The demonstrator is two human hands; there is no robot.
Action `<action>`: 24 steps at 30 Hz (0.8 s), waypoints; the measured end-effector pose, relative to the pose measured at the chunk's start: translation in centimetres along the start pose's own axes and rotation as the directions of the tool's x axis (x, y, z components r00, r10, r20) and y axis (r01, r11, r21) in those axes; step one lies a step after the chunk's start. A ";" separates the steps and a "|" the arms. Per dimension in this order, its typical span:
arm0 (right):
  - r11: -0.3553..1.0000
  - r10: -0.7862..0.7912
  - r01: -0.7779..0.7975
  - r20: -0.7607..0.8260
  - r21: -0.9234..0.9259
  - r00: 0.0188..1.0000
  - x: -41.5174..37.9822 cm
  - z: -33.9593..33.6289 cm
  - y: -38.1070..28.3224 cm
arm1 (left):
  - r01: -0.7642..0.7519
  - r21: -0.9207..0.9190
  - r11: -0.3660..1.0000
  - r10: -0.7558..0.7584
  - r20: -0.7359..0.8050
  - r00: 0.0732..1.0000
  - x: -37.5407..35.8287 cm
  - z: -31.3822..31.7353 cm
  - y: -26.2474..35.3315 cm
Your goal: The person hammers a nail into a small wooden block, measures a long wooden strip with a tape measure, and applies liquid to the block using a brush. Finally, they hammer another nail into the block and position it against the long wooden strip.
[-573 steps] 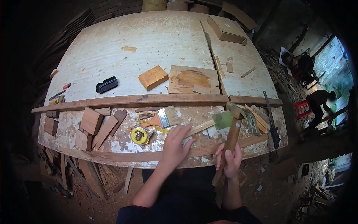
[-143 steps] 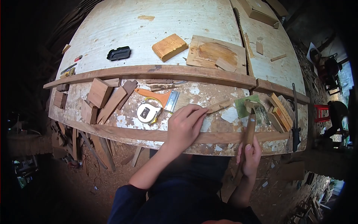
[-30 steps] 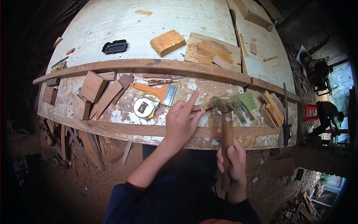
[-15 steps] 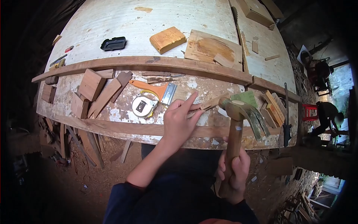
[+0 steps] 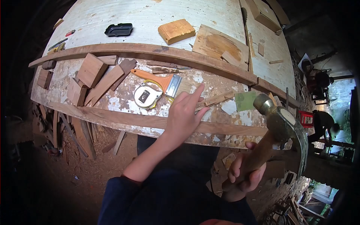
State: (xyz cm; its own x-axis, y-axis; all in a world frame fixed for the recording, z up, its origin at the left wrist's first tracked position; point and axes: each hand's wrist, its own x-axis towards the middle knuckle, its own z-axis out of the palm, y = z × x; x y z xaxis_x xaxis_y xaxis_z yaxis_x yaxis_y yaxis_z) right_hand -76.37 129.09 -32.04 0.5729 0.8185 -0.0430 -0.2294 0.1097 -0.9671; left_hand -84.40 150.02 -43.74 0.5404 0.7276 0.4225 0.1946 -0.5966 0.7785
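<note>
Your left fingers point(image 5: 198, 93) are partly spread, index and thumb extended, pressing a narrow wooden strip point(image 5: 220, 98) against the desk point(image 5: 204, 84); your right fingers point(image 5: 235, 167) are closed around the handle of the hammer point(image 5: 275, 129), its head raised above the desk's near edge at your right; the strip points toward a green sheet point(image 5: 245, 101) at its far end; left of your left hand point(image 5: 183, 117) sit the tape measure point(image 5: 146, 95) and, just beside it, the orange-handled brush point(image 5: 160, 80); farther left, wooden blocks point(image 5: 90, 71) lean together, below the long wooden rail point(image 5: 150, 48).
</note>
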 end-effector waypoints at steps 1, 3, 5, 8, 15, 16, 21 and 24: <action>0.997 0.067 -0.066 0.017 -0.042 0.998 0.5 -0.1 0.6 | -0.014 0.013 1.000 0.014 0.000 1.000 0.0 -0.2 -0.1; 0.974 0.198 -0.192 0.039 -0.123 0.979 2.0 -0.1 1.6 | 0.000 0.028 1.000 -0.001 0.007 1.000 0.1 -0.5 0.0; 0.898 0.384 -0.383 -0.042 -0.217 0.922 2.9 0.3 1.2 | 0.000 0.047 0.999 0.000 0.008 1.000 -0.1 -0.5 0.0; 0.977 0.118 -0.118 -0.008 -0.175 0.993 2.1 0.4 -0.6 | -0.003 0.040 0.999 0.003 0.007 1.000 0.1 -1.0 0.0; 0.990 0.107 -0.115 0.092 0.080 0.990 0.6 -0.8 1.3 | 0.024 0.021 0.999 -0.024 0.002 1.000 0.0 -1.1 -0.2; 0.947 0.322 -0.318 0.091 -0.048 0.942 2.1 -0.3 1.4 | 0.030 0.010 1.000 -0.030 -0.007 1.000 0.0 -1.1 -0.1; 0.980 0.186 -0.186 -0.004 -0.074 0.983 1.1 1.2 -1.2 | 0.051 0.024 0.998 -0.051 0.022 0.998 -0.5 -1.1 -0.2; 0.987 -0.067 0.063 0.022 0.147 0.998 -1.0 0.1 -0.6 | 0.042 0.044 0.998 -0.043 0.013 0.999 -0.2 -1.1 -0.3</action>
State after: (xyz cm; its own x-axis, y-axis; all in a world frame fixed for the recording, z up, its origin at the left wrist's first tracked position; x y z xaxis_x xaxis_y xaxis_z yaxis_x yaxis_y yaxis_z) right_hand -76.92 128.27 -31.39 0.5695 0.8215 0.0275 -0.3062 0.2431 -0.9204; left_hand -85.42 150.42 -43.54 0.5424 0.7479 0.3826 0.2530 -0.5797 0.7746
